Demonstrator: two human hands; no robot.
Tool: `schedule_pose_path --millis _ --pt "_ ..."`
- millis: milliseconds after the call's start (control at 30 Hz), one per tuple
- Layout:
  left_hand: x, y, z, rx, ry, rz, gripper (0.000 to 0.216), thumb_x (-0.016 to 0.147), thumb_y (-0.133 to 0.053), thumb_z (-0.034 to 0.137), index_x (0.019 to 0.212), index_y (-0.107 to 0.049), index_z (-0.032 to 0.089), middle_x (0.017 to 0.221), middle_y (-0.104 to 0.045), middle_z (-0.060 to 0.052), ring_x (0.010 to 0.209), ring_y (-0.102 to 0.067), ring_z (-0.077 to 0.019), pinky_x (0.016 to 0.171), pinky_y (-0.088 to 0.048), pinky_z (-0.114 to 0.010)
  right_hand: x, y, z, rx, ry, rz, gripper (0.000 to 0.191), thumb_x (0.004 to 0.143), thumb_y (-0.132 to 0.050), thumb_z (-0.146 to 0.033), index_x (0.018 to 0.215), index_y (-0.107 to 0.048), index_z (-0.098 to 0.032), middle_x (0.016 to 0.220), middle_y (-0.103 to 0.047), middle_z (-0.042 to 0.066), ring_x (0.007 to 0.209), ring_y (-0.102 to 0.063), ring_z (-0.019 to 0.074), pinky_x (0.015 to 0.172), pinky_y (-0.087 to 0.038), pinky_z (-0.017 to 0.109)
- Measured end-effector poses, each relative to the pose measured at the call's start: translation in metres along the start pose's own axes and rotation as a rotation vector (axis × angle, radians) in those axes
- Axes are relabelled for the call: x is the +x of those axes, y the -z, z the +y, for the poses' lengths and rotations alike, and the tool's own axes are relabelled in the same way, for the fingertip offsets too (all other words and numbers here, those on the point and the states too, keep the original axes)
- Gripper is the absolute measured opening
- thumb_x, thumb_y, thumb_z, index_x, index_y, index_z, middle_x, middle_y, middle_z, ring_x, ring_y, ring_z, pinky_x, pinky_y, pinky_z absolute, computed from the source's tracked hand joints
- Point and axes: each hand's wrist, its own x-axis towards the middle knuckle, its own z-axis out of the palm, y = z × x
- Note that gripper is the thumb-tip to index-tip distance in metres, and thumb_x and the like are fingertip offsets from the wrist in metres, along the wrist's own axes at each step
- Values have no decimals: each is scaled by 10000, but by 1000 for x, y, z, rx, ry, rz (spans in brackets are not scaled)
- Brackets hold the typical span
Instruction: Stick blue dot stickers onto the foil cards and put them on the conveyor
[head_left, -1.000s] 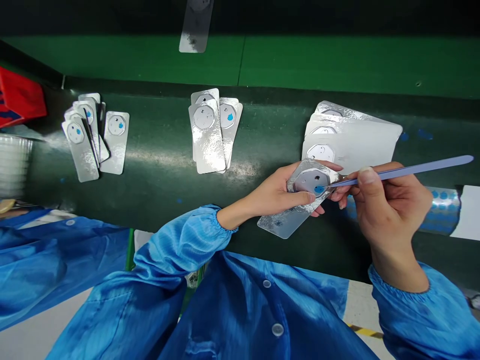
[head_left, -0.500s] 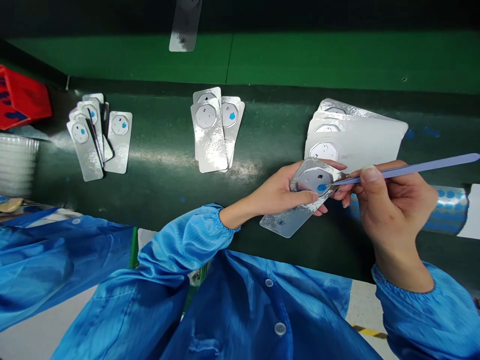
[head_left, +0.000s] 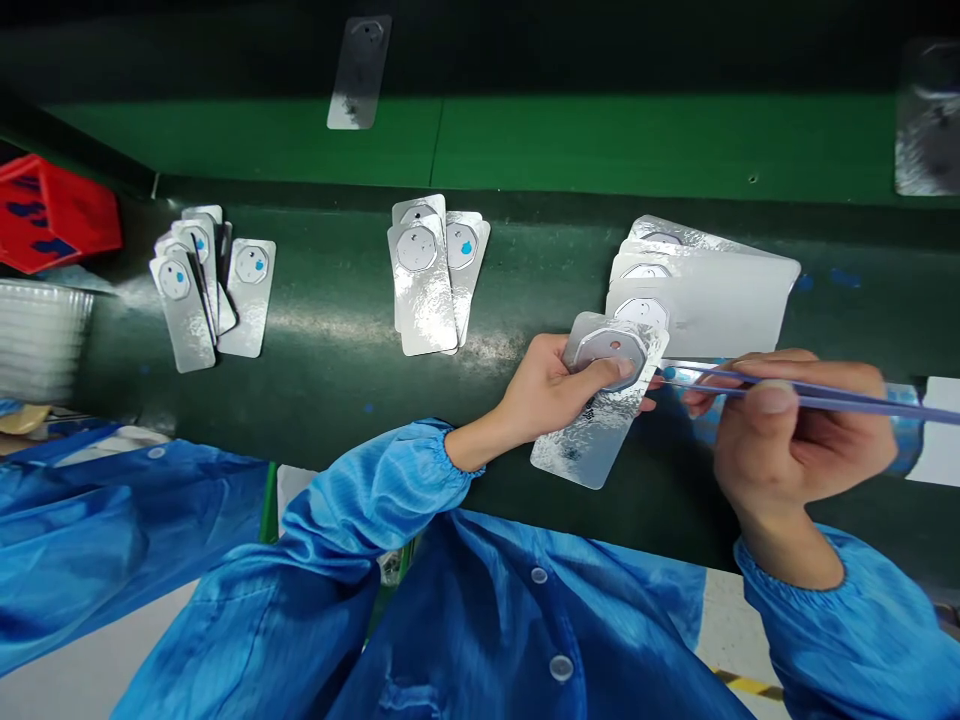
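Note:
My left hand [head_left: 551, 390] grips a shiny silver rectangular plate [head_left: 592, 435] with an octagonal recess at its upper end. The thumb presses on the recess and covers part of it. In my right hand [head_left: 799, 440] is a pair of purple tweezers [head_left: 840, 397]. Their two tips are apart, just right of the plate and not touching its recess. Beneath the right hand lies a clear film with blue dots [head_left: 907, 440], mostly hidden. Behind the held plate rests a fanned stack of similar plates [head_left: 727, 305], their recesses showing no blue dot.
More silver plates lie in a middle pile [head_left: 427, 310] and a left pile [head_left: 251, 310], some with blue dots. A red bin [head_left: 86, 215] and clear trays [head_left: 34, 340] stand far left. Single plates sit on the back ledge [head_left: 358, 80] and at upper right [head_left: 930, 130].
The tweezers have moved off the blue dot on the held plate, to the right, and their tips have spread. My left thumb has moved onto the recess, over the dot's place.

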Motion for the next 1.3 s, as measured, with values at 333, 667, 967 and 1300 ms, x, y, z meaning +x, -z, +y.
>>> schedule_pose_path --millis 333,667,967,1300 --pt "-2 3 2 -54 5 -111 490 770 -1086 513 909 -769 166 868 -813 -30 779 -841 -216 787 -706 -333 -6 2 9 -10 57 -89 54 1053 -926 -325 1102 -909 -309 897 -862 38 692 -802 279 520 -651 433" --pt "0 2 3 -87 -13 -150 448 751 -1107 423 886 -769 162 843 -806 -3 743 -831 -182 766 -694 -293 -5 5 9 -10 96 -132 141 1058 -905 -277 1188 -912 -331 918 -868 30 713 -805 280 541 -651 440" --pt "0 4 -3 -42 22 -136 577 718 -1117 543 983 -772 164 954 -848 -64 815 -859 -238 820 -719 -368 -6 11 15 -8 118 -139 45 1047 -920 -375 1062 -919 -332 832 -858 20 686 -821 301 558 -658 468" --pt "-3 1 0 -85 21 -126 563 738 -1115 554 972 -775 171 928 -845 -50 813 -857 -239 822 -730 -381 -4 0 15 -52 229 -44 104 1098 -836 -405 1154 -891 -337 855 -798 35 694 -743 288 577 -623 475"
